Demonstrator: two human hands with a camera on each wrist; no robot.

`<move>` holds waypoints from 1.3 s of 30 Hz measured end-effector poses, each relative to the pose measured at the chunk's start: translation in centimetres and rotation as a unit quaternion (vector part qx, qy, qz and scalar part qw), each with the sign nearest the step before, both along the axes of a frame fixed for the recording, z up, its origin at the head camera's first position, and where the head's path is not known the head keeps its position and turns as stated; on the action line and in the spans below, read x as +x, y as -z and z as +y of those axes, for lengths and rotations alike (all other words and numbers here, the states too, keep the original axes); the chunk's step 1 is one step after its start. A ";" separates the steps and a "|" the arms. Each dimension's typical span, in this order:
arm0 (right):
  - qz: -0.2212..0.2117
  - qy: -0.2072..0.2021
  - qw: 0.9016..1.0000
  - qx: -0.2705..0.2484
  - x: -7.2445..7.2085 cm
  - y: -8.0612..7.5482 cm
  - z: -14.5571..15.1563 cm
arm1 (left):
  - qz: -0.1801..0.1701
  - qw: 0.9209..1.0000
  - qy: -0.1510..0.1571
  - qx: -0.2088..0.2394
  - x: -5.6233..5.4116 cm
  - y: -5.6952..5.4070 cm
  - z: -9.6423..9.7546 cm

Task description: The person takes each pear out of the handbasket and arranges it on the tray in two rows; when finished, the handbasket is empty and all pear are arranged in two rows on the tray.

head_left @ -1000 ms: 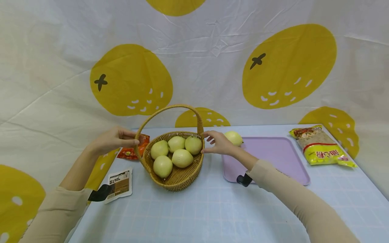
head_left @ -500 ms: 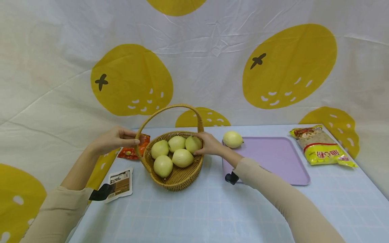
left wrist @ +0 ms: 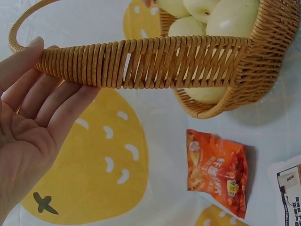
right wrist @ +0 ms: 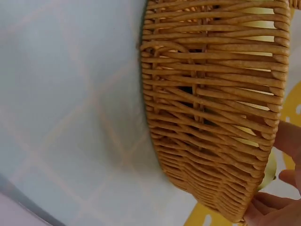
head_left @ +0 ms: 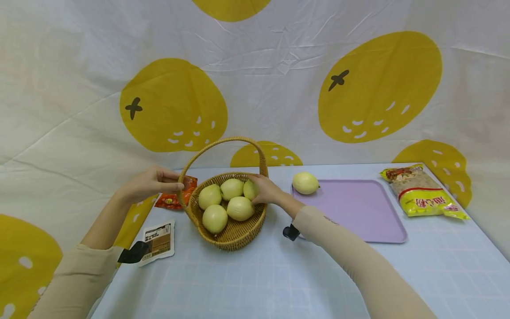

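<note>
A wicker basket (head_left: 235, 243) with a tall arched handle (head_left: 223, 141) stands left of the table's middle, with several pale yellow-green pears (head_left: 215, 219) inside. My left hand (head_left: 148, 186) pinches the left side of the handle; in the left wrist view the thumb is above it and the fingers lie beneath. My right hand (head_left: 270, 191) reaches over the basket's right rim and grips the rightmost pear (head_left: 250, 189), thumb at its near side. The hand hides part of that pear. In the right wrist view the woven wall (right wrist: 216, 103) covers most of the fruit.
Right of the basket lies a lilac tray (head_left: 354, 212), a single pear (head_left: 305, 183) at its back left corner. A yellow food packet (head_left: 424, 190) is at the far right. Left are a red snack bag (head_left: 171, 201) and a white-and-brown pouch (head_left: 159, 241).
My right hand has moved left from outside the basket's right side, over the rim and onto the rightmost pear. The left hand keeps its hold on the handle.
</note>
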State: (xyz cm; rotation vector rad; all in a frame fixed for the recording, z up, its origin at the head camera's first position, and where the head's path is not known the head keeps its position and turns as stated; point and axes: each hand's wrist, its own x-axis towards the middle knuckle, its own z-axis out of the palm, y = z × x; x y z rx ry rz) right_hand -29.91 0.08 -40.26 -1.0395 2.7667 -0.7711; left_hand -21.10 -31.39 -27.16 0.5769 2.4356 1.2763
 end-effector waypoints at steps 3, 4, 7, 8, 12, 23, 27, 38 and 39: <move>0.000 0.001 1.000 0.010 -0.1 -0.1 -0.2 | 0.002 1.000 0.003 0.000 0.0 -0.1 0.0; 0.003 -0.001 1.000 0.014 -0.1 0.0 -0.2 | 0.002 1.000 0.005 0.001 0.0 -0.1 0.0; 0.012 -0.001 1.000 0.019 -0.1 0.2 -0.3 | 0.001 1.000 0.009 0.005 0.1 -0.1 0.1; 0.018 0.001 1.000 0.018 0.0 0.3 -0.3 | 0.000 1.000 0.010 0.007 0.1 -0.1 0.1; 0.042 0.011 0.999 0.019 0.2 0.6 -0.5 | -0.001 1.000 0.012 0.009 0.1 -0.1 0.1; 0.014 0.004 1.000 0.016 0.4 1.0 -0.5 | 0.003 1.000 0.010 0.006 0.2 0.0 0.1; 0.005 -0.003 1.000 0.008 0.1 1.3 -0.4 | 0.001 1.000 0.009 0.002 0.3 0.0 0.1; -0.015 -0.010 0.995 -0.097 0.0 0.9 1.6 | 0.000 1.000 0.010 0.009 0.3 0.1 0.2; -0.020 -0.011 0.994 -0.102 0.1 0.7 2.0 | 0.000 1.000 0.010 0.011 0.3 0.0 0.2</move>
